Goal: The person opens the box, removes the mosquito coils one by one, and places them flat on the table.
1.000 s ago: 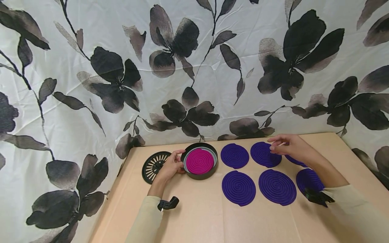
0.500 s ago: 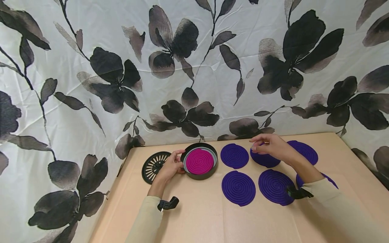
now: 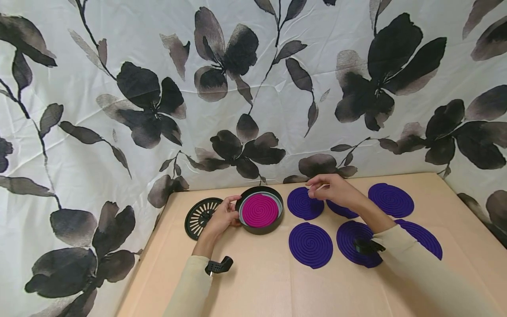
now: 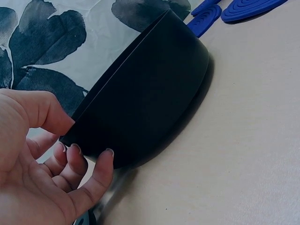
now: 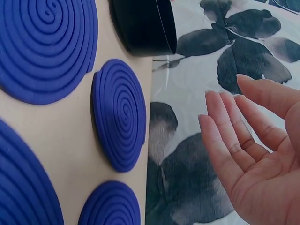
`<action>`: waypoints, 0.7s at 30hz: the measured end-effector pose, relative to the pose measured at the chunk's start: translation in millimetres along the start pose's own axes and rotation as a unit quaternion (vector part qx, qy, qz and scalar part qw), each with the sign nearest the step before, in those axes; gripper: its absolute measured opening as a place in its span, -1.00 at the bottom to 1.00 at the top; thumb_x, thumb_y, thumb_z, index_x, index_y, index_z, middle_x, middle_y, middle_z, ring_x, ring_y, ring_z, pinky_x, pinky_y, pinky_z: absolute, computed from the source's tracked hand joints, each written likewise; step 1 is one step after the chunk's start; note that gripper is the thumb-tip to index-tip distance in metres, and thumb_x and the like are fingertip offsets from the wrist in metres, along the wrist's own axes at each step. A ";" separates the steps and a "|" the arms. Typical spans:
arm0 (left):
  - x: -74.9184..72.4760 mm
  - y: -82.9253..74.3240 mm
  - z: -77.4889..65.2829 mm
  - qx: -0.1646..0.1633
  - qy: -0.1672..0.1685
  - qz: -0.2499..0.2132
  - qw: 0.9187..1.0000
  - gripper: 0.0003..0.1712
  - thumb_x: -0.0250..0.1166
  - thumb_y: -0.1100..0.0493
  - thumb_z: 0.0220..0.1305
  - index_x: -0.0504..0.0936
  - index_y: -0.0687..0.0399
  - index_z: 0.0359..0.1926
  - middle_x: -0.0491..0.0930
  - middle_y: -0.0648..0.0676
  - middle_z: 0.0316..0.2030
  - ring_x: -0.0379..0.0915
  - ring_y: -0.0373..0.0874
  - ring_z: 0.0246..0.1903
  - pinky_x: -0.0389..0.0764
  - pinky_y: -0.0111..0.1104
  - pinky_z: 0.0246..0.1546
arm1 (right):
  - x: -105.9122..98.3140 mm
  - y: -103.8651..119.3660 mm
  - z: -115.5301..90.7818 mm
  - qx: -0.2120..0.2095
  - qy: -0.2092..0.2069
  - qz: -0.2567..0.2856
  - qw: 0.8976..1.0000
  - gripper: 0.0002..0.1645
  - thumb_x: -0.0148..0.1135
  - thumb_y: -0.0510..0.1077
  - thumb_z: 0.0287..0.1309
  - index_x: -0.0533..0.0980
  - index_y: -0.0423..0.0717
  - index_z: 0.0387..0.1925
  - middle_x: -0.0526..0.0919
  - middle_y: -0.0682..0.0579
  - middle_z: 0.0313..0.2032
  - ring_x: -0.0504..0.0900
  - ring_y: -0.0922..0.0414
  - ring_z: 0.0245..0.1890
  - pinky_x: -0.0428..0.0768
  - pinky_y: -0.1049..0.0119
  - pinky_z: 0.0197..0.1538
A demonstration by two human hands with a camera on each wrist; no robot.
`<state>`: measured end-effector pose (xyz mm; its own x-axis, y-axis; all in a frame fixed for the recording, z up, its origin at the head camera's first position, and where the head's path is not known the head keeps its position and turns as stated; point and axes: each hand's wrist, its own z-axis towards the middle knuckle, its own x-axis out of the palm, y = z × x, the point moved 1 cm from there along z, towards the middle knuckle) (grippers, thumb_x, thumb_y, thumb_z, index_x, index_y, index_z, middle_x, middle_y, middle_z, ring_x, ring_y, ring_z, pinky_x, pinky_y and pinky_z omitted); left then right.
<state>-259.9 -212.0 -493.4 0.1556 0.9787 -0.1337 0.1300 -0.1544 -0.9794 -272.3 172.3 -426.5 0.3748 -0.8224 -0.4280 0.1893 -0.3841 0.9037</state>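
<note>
In the head view a round black holder (image 3: pixel 259 230) stands on the table with a pink spiral coaster (image 3: pixel 260 210) lying inside. My left hand (image 3: pixel 222 219) grips its left side; the left wrist view shows the thumb at the rim of the holder (image 4: pixel 145 93) and fingertips against the outer wall. My right hand (image 3: pixel 334 192) hovers over the back row of blue-purple spiral coasters, nearest to the back left coaster (image 3: pixel 302 207), holding nothing. In the right wrist view this hand (image 5: pixel 255 145) has its fingers extended, apart from the coasters.
A black slotted disc (image 3: pixel 195 222) lies left of the holder, partly behind my left hand. Several blue-purple coasters are spread in two rows, including a front left coaster (image 3: pixel 310 245) and a back right coaster (image 3: pixel 391 200). A floral cloth (image 3: pixel 277 110) hangs behind the table.
My right hand has moved left over the coasters, from the back middle coaster to the back left one. The left hand and the holder have stayed in place.
</note>
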 end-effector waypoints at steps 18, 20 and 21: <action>3.0 0.4 -6.2 0.006 -0.004 0.003 1.000 -0.25 0.15 0.57 0.17 0.33 0.19 0.41 0.21 0.07 -0.24 0.40 -0.11 -0.41 0.72 -0.20 -0.34 | 48.7 15.0 31.0 -0.054 0.044 0.006 0.998 -0.60 0.28 -0.39 0.24 0.55 -0.38 0.12 0.66 -0.32 -0.04 0.68 -0.19 -0.01 0.66 0.18 0.09; 3.4 0.2 -7.3 0.006 -0.004 0.002 1.000 -0.25 0.14 0.58 0.17 0.33 0.20 0.41 0.20 0.07 -0.25 0.40 -0.12 -0.42 0.71 -0.21 -0.35 | 54.3 16.8 34.6 -0.059 0.050 0.003 0.997 -0.61 0.27 -0.41 0.24 0.54 -0.40 0.11 0.65 -0.32 -0.04 0.67 -0.19 -0.02 0.67 0.23 0.06; 3.4 0.3 -7.6 0.007 -0.005 0.002 1.000 -0.25 0.14 0.58 0.17 0.33 0.20 0.41 0.20 0.07 -0.25 0.40 -0.12 -0.42 0.72 -0.21 -0.35 | 56.8 17.7 36.3 -0.063 0.052 0.000 0.997 -0.61 0.26 -0.42 0.24 0.54 -0.40 0.11 0.65 -0.31 -0.04 0.67 -0.18 -0.02 0.67 0.25 0.04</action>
<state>-251.9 -209.7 -493.0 0.1464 0.9795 -0.1385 0.1160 -0.1560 -0.9809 -280.6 103.6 -434.4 0.4665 -0.7717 -0.4323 0.2986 -0.3226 0.8982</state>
